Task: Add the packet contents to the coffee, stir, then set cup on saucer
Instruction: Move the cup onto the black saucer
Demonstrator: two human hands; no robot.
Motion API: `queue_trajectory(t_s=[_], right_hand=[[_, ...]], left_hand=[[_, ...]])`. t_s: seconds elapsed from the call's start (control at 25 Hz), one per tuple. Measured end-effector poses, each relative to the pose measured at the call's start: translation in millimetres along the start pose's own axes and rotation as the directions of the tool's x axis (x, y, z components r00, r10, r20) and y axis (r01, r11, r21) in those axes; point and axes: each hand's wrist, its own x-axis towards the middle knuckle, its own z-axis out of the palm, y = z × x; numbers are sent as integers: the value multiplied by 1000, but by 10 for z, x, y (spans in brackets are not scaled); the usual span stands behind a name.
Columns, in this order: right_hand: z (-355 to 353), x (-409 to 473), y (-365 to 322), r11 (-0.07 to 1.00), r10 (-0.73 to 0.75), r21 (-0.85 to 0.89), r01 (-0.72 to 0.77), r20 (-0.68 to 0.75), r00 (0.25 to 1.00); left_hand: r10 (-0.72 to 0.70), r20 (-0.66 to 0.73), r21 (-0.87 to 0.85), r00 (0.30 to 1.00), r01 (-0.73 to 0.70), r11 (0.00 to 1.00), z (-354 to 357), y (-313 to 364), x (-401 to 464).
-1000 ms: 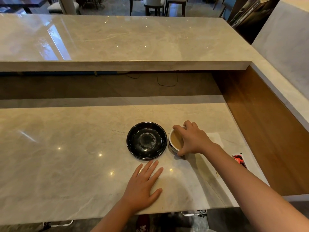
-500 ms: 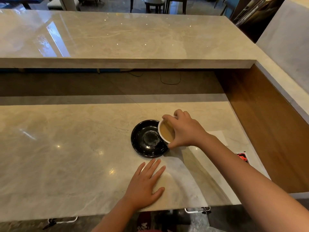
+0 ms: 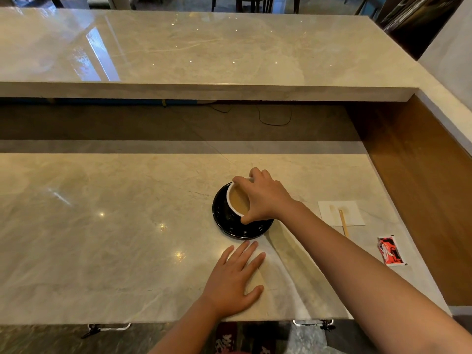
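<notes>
The right hand (image 3: 263, 198) grips a white cup (image 3: 236, 198) of light brown coffee from above, fingers curled over the far rim and thumb pressed to the near side. The cup sits over the black saucer (image 3: 229, 226), which lies on the pale marble tabletop (image 3: 102, 226); whether its base has touched the saucer cannot be told, as the hand hides the right half of both. The left hand (image 3: 233, 279) lies flat on the tabletop, palm down and fingers spread, just near of the saucer and holding nothing.

To the left of the saucer the tabletop runs wide and bare. To the right there is less room: a white napkin (image 3: 341, 213) with a wooden stir stick (image 3: 343, 223) lying across it, then a red torn packet (image 3: 390, 251) near the wooden side panel (image 3: 421, 187) that closes off that side. The near edge of the tabletop passes just under the left wrist. Beyond the saucer, a dark recess lies below a raised marble counter (image 3: 204, 47).

One second ago the cup stood on the tabletop just right of the saucer; half a second ago it was overlapping the saucer's right rim. It is now over the saucer's middle. The left hand has kept its flat place throughout, and the saucer has not shifted.
</notes>
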Motion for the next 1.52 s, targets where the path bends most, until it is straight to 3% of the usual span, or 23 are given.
queue_trajectory(t_s=[1.28,1.52], right_hand=[[59,-63,-48,1000,-2,-6,3,86,996],[36,-394,107,992,98,87,-94,-41,994]], left_hand=[[-9,-5,22,1000,9,1000,-10,11,11],[-1,-12,-40,1000,0,999,23,17,-12]])
